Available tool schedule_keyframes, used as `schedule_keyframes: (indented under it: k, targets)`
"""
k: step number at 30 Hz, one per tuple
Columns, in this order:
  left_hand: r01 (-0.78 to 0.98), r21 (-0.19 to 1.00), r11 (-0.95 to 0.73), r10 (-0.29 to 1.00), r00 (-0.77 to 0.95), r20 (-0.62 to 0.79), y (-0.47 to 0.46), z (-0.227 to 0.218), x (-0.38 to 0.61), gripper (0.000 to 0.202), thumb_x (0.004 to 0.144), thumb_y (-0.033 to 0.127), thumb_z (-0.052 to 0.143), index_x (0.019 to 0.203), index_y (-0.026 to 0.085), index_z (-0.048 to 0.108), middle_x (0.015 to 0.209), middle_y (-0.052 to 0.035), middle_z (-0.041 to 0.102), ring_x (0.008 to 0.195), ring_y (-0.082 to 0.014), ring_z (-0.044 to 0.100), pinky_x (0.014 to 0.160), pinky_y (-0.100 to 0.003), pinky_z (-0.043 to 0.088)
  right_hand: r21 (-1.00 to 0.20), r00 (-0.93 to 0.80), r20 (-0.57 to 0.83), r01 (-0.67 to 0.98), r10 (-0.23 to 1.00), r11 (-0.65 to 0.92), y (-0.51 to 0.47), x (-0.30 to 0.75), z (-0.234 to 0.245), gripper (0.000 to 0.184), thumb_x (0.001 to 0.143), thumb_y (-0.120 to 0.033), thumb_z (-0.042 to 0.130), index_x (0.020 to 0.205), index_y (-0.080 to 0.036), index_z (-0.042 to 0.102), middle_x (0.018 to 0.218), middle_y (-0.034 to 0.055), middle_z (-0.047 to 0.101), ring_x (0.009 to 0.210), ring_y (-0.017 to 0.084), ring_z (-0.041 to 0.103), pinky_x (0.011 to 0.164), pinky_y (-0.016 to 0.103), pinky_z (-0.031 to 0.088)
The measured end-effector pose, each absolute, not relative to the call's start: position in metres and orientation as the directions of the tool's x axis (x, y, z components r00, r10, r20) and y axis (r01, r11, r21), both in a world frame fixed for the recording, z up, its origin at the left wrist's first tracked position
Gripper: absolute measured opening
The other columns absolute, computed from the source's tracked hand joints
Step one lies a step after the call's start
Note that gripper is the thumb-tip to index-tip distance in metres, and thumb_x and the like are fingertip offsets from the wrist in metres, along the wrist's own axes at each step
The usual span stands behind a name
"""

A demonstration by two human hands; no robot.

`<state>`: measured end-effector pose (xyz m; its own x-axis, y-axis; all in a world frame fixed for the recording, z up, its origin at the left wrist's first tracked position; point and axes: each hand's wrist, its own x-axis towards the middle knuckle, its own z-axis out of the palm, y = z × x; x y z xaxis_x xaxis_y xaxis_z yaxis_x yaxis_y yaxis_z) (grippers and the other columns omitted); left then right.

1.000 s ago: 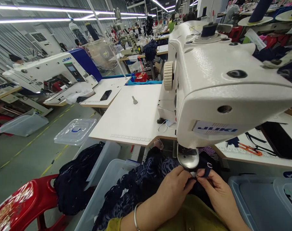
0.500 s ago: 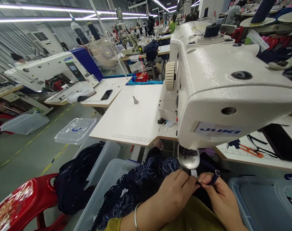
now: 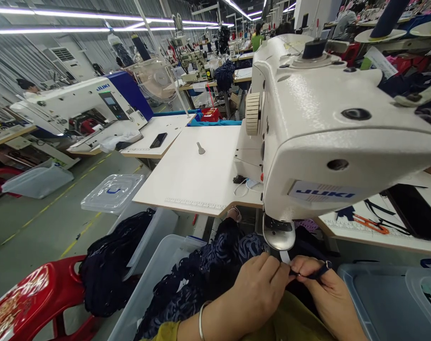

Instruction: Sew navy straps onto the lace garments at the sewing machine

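My left hand (image 3: 260, 286) and my right hand (image 3: 320, 289) meet just below the metal foot end (image 3: 279, 234) of a white JUKI sewing machine (image 3: 329, 137). Both hands pinch a narrow dark navy strap (image 3: 316, 273) with a small ring slider at its right end. The strap belongs to a navy lace garment (image 3: 215, 265) that spills over my lap and to the left. A bangle sits on my left wrist.
A white work table (image 3: 194, 175) extends left of the machine. Orange snips (image 3: 371, 223) lie on the table at right. Clear plastic bins (image 3: 389, 293) flank my lap. A pile of navy lace (image 3: 112, 260) rests beside a red stool (image 3: 33, 298). Other machines and people fill the background.
My hands have drawn slightly down and toward me from under the machine's foot, and my right hand has pulled the strap's slider end out to the right.
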<state>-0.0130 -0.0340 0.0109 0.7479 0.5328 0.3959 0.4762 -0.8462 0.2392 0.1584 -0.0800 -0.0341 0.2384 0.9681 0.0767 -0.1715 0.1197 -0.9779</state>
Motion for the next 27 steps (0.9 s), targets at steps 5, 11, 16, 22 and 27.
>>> schedule_keyframes:
  k: [5,11,16,22,27]
  targets:
    - [0.471,0.24,-0.849,0.528,0.762,0.376,-0.034,0.019,-0.013,0.013,0.101,0.02,0.044,0.101,0.013,0.054,0.081,-0.0026,0.056,0.067,-0.0162,0.05,0.057,-0.029,0.041,-0.967,0.242,0.171,-0.145,0.955,0.21,-0.079,0.157,-0.029,0.011,0.082,-0.022,0.072,0.072,-0.027,0.068,0.073,0.0005,0.066,0.073,0.017,0.064,0.067,0.025,0.055]
    - [0.493,0.31,-0.813,0.581,0.715,0.389,-0.033,0.009,-0.008,0.02,0.101,0.024,0.045,0.087,0.016,0.057,0.076,-0.0013,0.058,0.065,-0.0153,0.053,0.055,-0.027,0.04,-0.99,0.259,0.117,-0.042,0.959,0.133,-0.082,0.154,-0.029,0.012,0.085,-0.031,0.068,0.075,-0.025,0.064,0.077,0.0018,0.066,0.073,0.017,0.065,0.067,0.023,0.055]
    - [0.448,0.622,-0.642,0.729,0.608,0.315,-0.026,0.014,-0.004,0.027,0.099,0.038,0.05,0.086,0.018,0.063,0.077,-0.0006,0.061,0.063,-0.0114,0.058,0.055,-0.021,0.045,-0.992,0.199,-0.007,0.124,0.98,-0.032,-0.078,0.161,-0.02,0.016,0.089,-0.042,0.06,0.088,-0.025,0.063,0.085,0.0025,0.066,0.077,0.017,0.065,0.066,0.022,0.054]
    - [0.57,0.464,-0.678,0.73,0.597,0.333,-0.001,0.036,-0.002,0.016,0.099,0.028,0.048,0.1,0.017,0.059,0.091,-0.0048,0.062,0.081,-0.0188,0.061,0.07,-0.03,0.053,-0.941,0.187,0.057,0.339,0.981,-0.01,-0.045,0.166,-0.003,0.02,0.09,-0.045,0.054,0.093,-0.027,0.062,0.096,0.0045,0.068,0.091,0.023,0.064,0.077,0.03,0.052]
    - [0.569,0.271,-0.777,0.612,0.58,0.538,0.019,0.027,-0.006,0.014,0.1,0.024,0.046,0.105,0.017,0.058,0.099,-0.0075,0.064,0.092,-0.0199,0.06,0.081,-0.035,0.051,-0.9,0.242,0.138,0.435,0.96,0.02,-0.024,0.161,0.001,0.021,0.089,-0.046,0.053,0.089,-0.026,0.057,0.084,0.0025,0.058,0.076,0.02,0.057,0.069,0.032,0.048]
